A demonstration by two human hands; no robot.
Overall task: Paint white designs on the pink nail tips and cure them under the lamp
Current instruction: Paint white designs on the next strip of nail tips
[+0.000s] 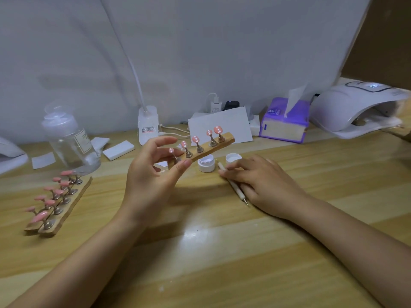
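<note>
I see the left hand (153,172) up off the table (200,252); its thumb and fingers pinch the near end of a wooden strip (209,146), and the strip is tilted, with the far end higher; five pink nail tips (195,139) stand on little metal posts along the strip, and each one has white dots on it; the right hand (262,185) lies low on the table, well apart from the left hand; its fingers are curled over a thin white dotting pen (233,185), which lies flat under them with its metal point sticking out toward me; just past the right hand sit a small white jar (206,163) with no lid and its white lid (233,158); on the left side of the table lie two more wooden strips (60,210) with plain pink tips; the white curing lamp (355,107) sits at the far right; beside it is a purple tissue box (284,123); a clear bottle (69,143) stands at the far left.
</note>
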